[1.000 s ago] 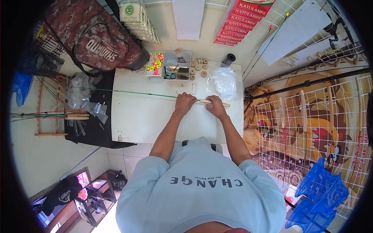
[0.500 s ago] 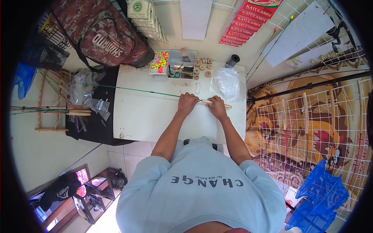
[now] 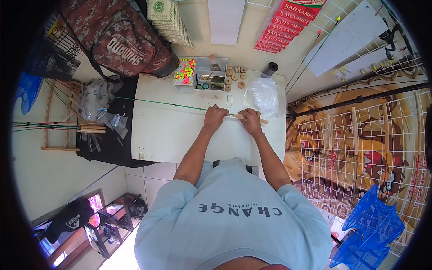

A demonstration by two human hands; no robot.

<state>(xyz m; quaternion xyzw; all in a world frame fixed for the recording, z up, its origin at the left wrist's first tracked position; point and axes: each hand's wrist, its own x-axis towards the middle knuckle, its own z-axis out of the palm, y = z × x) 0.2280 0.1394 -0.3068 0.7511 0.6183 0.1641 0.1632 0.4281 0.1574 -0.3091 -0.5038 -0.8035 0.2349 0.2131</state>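
Note:
A thin green fishing rod (image 3: 173, 105) with a pale wooden handle (image 3: 263, 121) lies across the white table (image 3: 189, 135), its slim end reaching past the left edge. My left hand (image 3: 216, 118) is closed around the rod just left of the handle. On the handle itself, my right hand (image 3: 250, 120) grips with bent fingers, and the handle's butt sticks out to its right. What the fingertips do on the underside is hidden.
Behind my hands stand a white divided box (image 3: 209, 67) of bright beads, several wooden spools (image 3: 234, 77), a dark roll (image 3: 270, 69) and clear plastic bags (image 3: 262, 97). A camouflage bag (image 3: 121, 40) sits back left. More rods with wooden handles (image 3: 92, 128) lie left; a wire grid (image 3: 355, 139) stands right.
Both hands have shifted slightly to the left and the right hand has turned a little on the handle. The rod stays in both hands.

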